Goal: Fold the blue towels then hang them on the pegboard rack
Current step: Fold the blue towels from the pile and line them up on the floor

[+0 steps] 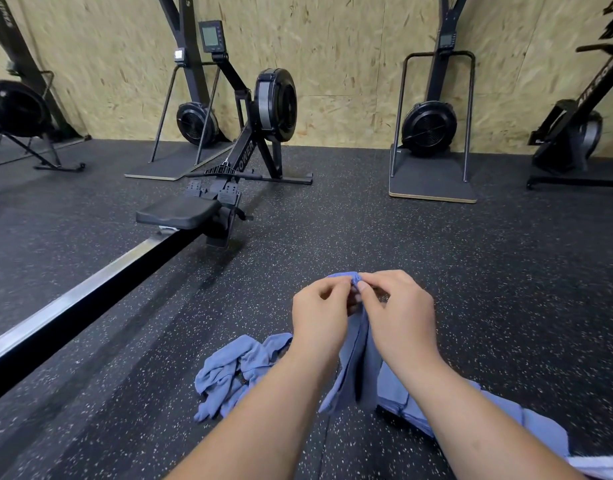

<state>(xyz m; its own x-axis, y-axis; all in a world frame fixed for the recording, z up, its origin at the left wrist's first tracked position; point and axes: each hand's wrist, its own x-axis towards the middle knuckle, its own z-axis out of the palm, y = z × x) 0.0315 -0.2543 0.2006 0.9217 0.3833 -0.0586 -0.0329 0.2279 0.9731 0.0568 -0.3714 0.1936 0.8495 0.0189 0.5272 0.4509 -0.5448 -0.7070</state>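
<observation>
Speckled rubber floor [367, 220] runs back to a chipboard wall lined with fan machines. On the far left a rower [263, 109] stands with its rail [90, 289] slanting toward the near left corner.

Near centre, just left of the person's arms, a crumpled towel [229, 372] lies in a heap, not yet folded. The left hand [319, 315] is raised above it, thumb and fingers curled in a pinch on the top edge of the held towel [358, 362]. This one hangs in a narrow strip between the wrists, with its lower end down near the floor. The right hand [400, 313] pinches the same top edge, its fingertips touching those of the left, so both corners seem to be brought together.

Right of that, partly under the right forearm, a pile [533, 424] of blue cloth lies flat and looks layered, probably towels already folded, though I can't be sure. No pegboard rack shows from here.

The grip looks slight to me: only fingertips hold the cloth, so one layer could slip and open the fold. If the corners are not matched, the fold may come out skewed. The dangling end may also drag on the floor or catch the heap when the strip is laid down.
</observation>
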